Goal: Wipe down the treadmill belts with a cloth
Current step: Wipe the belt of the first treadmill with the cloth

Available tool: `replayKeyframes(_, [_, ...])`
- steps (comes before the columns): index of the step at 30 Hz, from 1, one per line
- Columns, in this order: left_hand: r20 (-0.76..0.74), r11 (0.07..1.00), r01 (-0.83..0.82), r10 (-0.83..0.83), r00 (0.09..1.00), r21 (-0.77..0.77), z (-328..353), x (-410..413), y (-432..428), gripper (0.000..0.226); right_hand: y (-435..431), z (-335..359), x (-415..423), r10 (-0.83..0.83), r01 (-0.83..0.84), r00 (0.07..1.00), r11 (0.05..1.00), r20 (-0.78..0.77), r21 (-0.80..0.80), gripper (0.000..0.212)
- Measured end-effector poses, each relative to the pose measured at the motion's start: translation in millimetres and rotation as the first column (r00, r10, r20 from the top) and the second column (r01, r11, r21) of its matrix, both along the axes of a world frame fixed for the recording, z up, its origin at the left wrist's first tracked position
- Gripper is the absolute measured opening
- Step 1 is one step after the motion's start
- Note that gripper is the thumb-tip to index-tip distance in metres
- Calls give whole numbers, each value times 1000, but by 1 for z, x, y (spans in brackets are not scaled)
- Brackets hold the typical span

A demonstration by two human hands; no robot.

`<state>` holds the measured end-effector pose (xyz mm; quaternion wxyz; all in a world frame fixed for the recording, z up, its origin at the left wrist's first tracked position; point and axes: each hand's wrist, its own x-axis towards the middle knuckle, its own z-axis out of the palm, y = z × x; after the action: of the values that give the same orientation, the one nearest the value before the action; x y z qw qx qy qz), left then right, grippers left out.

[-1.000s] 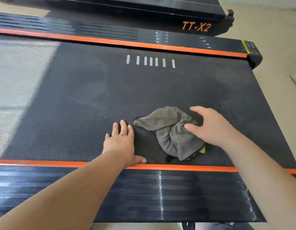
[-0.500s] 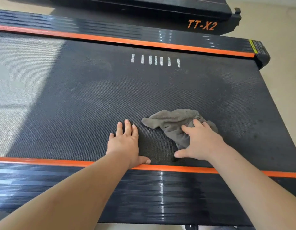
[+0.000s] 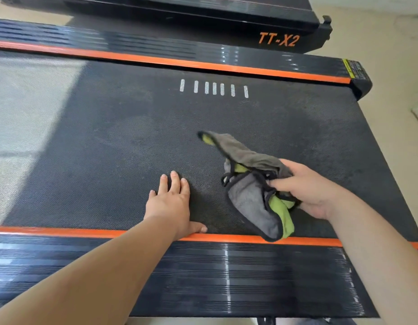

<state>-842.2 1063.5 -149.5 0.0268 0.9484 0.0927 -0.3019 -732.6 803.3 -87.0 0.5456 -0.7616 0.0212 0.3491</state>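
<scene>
Head view. Catalogue of one work surface: black, fine-textured treadmill belt [image 3: 109, 148], edged on the near side by a narrow orange side stripe [image 3: 62, 231], used below as the reference line.

Item 1: crumpled grey microfibre cloth with black piped edge and lime-green reverse [image 3: 250, 200].
- Position: just beyond the stripe, toward its right part, with the lowest fold overlapping the stripe as seen.
- Apparently raised and hanging rather than spread flat. Contact between that fold and the belt cannot be confirmed from this angle.
- Long axis diagonal, from the fold at the stripe out to a pointed corner farther over the belt, leaning left.

Item 2: right hand [image 3: 308, 191].
- Beyond the stripe, on the cloth's right side.
- Fingers [image 3: 297, 167] curled round the bunched middle of the fabric.

Item 3: left hand [image 3: 170, 202].
- Flat on the belt just beyond the stripe, left of the cloth and clear of it.
- Fingers straight and close together, thumb lying along the stripe.

Relation for the coming move: bulk of the cloth to the left of the gripping fingers, between the two hands, with the right hand nearer and already in charge. Judged next: laying the cloth flat again, then sweeping outward from the stripe.

Also present, well beyond the stripe: row of short white dashes [image 3: 214, 88].
</scene>
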Motion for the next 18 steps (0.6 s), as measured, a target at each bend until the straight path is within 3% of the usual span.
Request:
replayKeyframes(2, [-4, 1000, 1, -1, 1000, 0, 0, 0, 0, 141, -12, -14, 3, 71, 18, 974, 923, 217, -385, 35])
replayKeyframes(3, [-1, 1000, 1, -1, 1000, 0, 0, 0, 0, 141, -15, -18, 3, 109, 38, 956, 874, 271, -484, 41])
replayKeyframes(6, [3, 1000, 1, -1, 1000, 1, 0, -1, 1, 141, -9, -18, 2, 121, -1, 956, 912, 266, -411, 50])
replayKeyframes(7, [1, 1000, 0, 0, 1000, 2, 0, -1, 1, 141, -4, -15, 1, 195, -77, 948, 909, 253, -410, 52])
replayKeyframes(8, [0, 1000, 0, 0, 1000, 2, 0, -1, 0, 141, 2, -10, 0, 311, -187, 927, 867, 208, -461, 70])
replayKeyframes(10, [2, 1000, 0, 0, 1000, 2, 0, 0, 0, 141, 16, -8, -3, 539, -385, 841, 662, 52, -643, 125])
replayKeyframes(12, [3, 1000, -2, 2, 1000, -1, -1, 0, 0, 142, 30, -13, -13, 681, -384, 732, 373, -32, -845, 142])
replayKeyframes(13, [3, 1000, -2, 2, 1000, -1, -2, 0, 0, 142, 35, -18, -17, 709, -315, 705, 308, -4, -897, 136])
replayKeyframes(14, [4, 1000, 0, 0, 1000, 2, -2, 0, 0, 142, 38, -23, -21, 724, -250, 688, 305, 53, -919, 123])
replayKeyframes(16, [6, 1000, 0, 0, 1000, 3, -3, 0, 1, 141, 40, -30, -20, 726, -213, 674, 369, 137, -905, 87])
replayKeyframes(18, [3, 1000, 3, -3, 1000, -1, -3, 0, 1, 141, 33, -35, -9, 660, -239, 735, 463, 153, -853, 57])
